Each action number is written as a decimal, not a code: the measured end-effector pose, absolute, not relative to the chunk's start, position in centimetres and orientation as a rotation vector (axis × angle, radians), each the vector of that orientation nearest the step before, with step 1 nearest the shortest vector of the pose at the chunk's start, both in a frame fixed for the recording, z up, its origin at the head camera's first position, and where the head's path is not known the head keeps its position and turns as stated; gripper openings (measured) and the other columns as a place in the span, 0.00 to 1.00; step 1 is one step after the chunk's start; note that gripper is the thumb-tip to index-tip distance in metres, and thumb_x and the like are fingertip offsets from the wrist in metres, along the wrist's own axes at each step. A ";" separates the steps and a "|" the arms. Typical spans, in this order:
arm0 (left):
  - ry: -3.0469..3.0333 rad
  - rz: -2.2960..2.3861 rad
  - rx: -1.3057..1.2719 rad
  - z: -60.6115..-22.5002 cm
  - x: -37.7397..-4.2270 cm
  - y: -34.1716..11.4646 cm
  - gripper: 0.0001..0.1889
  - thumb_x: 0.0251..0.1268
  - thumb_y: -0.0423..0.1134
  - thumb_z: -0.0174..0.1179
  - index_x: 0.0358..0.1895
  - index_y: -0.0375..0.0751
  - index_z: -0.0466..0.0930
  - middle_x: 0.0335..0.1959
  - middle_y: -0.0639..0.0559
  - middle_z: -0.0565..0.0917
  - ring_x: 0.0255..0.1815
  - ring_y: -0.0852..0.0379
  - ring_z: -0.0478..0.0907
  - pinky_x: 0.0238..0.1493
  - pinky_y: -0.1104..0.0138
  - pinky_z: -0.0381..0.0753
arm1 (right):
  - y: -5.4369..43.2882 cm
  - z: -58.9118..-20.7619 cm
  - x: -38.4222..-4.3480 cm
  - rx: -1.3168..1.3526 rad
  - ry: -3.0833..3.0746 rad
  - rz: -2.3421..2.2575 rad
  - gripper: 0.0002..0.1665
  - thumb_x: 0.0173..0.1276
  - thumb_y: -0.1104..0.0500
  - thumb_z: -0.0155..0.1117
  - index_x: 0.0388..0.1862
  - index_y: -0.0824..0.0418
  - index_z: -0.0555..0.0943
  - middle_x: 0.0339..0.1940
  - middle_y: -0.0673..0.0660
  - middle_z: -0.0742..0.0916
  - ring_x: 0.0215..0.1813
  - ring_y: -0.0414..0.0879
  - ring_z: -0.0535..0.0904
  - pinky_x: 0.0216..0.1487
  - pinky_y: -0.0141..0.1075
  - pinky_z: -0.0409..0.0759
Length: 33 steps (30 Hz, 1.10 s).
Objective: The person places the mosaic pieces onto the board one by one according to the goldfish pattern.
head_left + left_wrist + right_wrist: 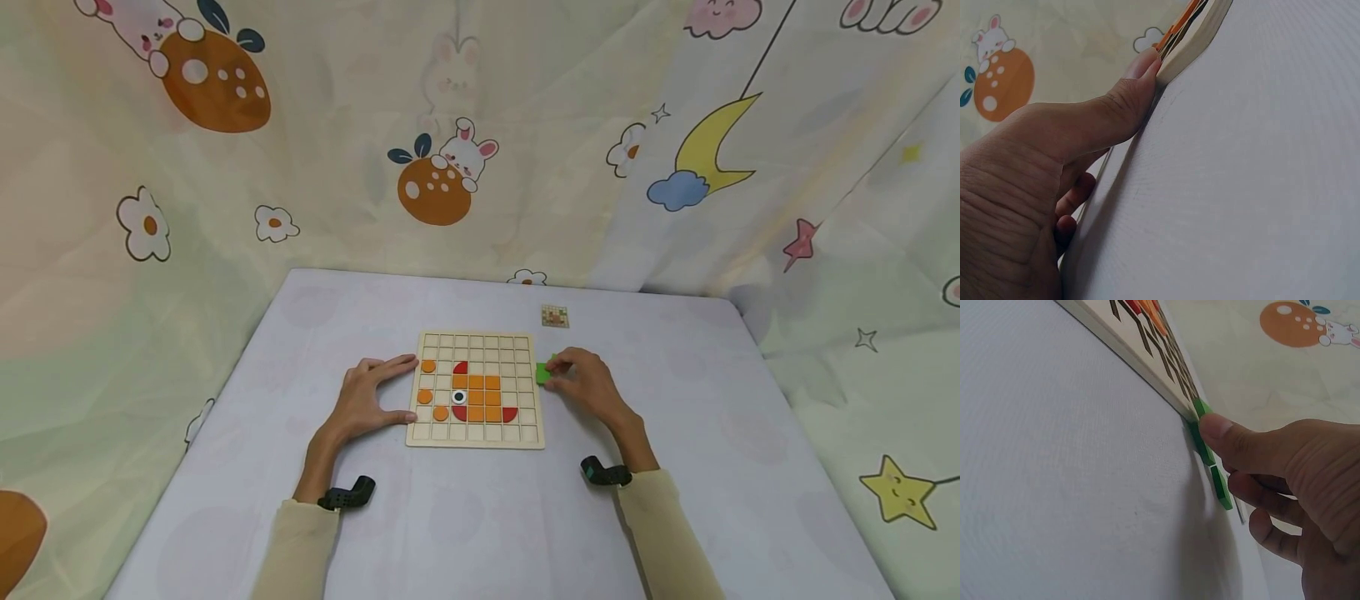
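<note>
A wooden grid board [517,433] lies on the white table. Orange squares [476,398], red quarter-circles [510,414], orange discs [428,366] and one eye piece [459,397] sit in its cells. My left hand [358,400] rests at the board's left edge, thumb and fingers spread apart and touching it. Just off the right edge, my right hand [588,382] pinches a green square tile [542,374] between thumb and fingers. In the right wrist view, another green tile [1221,489] shows below the fingertips; the fingers partly hide how the tiles lie.
Beyond the board's far right corner lies a small picture card [555,316]. A printed cloth [337,167] hangs behind the table [465,525] and along its sides. Dark wrist cameras [606,472] are strapped on both wrists.
</note>
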<state>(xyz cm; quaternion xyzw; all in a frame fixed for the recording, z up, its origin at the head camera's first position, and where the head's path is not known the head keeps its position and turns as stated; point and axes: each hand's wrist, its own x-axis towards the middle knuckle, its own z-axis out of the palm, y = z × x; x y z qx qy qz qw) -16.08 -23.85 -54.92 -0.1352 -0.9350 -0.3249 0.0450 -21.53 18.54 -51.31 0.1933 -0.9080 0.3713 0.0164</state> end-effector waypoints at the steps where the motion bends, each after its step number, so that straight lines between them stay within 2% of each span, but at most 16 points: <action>1: -2.857 -0.991 -0.413 -54.9 -16.1 -23.9 0.53 0.45 0.61 0.86 0.80 0.57 0.77 0.81 0.55 0.78 0.62 0.48 0.72 0.66 0.45 0.63 | 18.5 -51.3 -21.6 0.602 -2.824 1.152 0.15 0.62 0.66 0.84 0.47 0.62 0.91 0.45 0.57 0.93 0.48 0.50 0.86 0.54 0.48 0.82; 33: -2.867 -1.029 -0.388 -54.7 -15.9 -23.8 0.52 0.45 0.60 0.87 0.80 0.59 0.77 0.82 0.57 0.77 0.64 0.48 0.73 0.68 0.46 0.63 | 17.1 -51.4 -22.2 0.615 -2.872 1.109 0.16 0.64 0.64 0.84 0.50 0.63 0.90 0.46 0.57 0.93 0.48 0.51 0.87 0.56 0.49 0.84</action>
